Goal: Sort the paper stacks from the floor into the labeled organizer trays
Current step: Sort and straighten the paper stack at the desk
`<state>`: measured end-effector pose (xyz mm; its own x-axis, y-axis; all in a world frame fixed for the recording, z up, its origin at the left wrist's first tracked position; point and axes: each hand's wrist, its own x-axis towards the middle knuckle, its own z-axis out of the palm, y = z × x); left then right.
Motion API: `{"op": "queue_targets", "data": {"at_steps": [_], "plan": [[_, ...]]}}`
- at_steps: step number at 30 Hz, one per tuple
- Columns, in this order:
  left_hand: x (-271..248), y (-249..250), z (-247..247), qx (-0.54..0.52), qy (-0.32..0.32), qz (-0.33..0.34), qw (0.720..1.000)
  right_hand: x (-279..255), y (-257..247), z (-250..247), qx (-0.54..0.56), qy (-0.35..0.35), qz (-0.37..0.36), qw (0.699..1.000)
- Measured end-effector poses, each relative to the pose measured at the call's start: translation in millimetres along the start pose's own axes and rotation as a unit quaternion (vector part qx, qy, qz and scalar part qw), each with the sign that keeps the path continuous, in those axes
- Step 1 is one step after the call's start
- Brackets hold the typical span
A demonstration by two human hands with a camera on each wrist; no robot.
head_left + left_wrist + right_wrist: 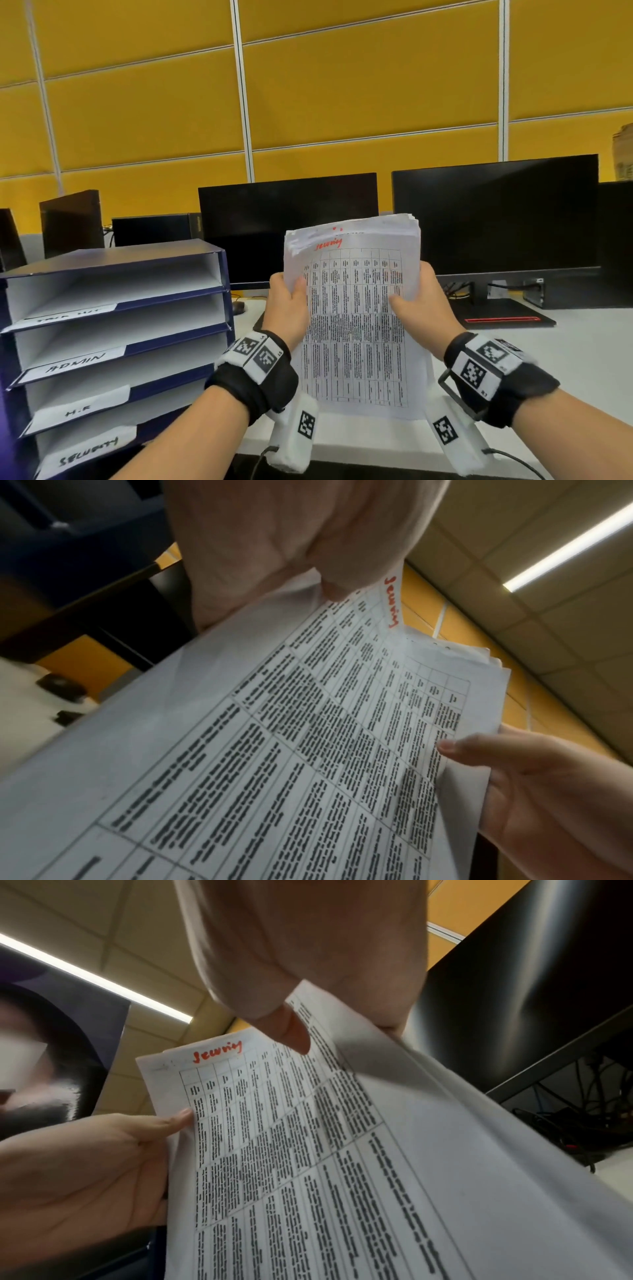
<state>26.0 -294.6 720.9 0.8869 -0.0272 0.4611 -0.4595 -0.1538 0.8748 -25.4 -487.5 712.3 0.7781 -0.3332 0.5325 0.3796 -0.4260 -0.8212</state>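
while both hands hold it up above the white worktop (582, 342), the paper stack (356, 308) stands nearly upright in front of the person, its top edge against the dark screens behind. the left hand (287, 305) grips the stack's left edge, thumb pressed on the printed front and fingers curled out of sight behind; the right hand (421, 301) grips the right edge the same way, thumb lying across the table of text. the top sheet carries a dense printed grid and a red handwritten word (329, 243) near its upper left, too scrawled to read with certainty. the sheets at the top of the stack are slightly fanned and uneven.

to the left stands the blue organizer (113, 329) with four white trays stacked one above another. its label strips (78, 363) face the person: the second reads "admin", the third "h.r", the top and bottom ones are hard to make out. the stack is held beside the organizer, to its right, apart from it and not in any tray.

two black monitors (493, 212) stand side by side at the back of the worktop, before a yellow panelled wall (342, 102). both wrists wear black bands with square coded markers (257, 353).

in the left wrist view the thumb (342, 569) pinches the sheet just beside the red writing.
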Motion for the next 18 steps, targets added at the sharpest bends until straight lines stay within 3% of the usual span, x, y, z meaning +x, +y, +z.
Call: {"op": "queue_targets", "data": {"at_steps": [4,13,18], "plan": [[1.0,-1.1,-4.7,-0.031,-0.013,-0.022,0.999,-0.2,0.6,-3.5,0.013,-0.005,0.013,1.0],[-13.4,-33.1,-2.7,0.043,-0.037,-0.031,0.998,-22.8,18.5,0.0,-0.009,-0.036,0.046,0.998],[-7.9,-22.4,-3.1,0.022,-0.015,-0.025,0.999,-19.4,13.8,1.0,-0.015,-0.028,0.026,0.999]]}}
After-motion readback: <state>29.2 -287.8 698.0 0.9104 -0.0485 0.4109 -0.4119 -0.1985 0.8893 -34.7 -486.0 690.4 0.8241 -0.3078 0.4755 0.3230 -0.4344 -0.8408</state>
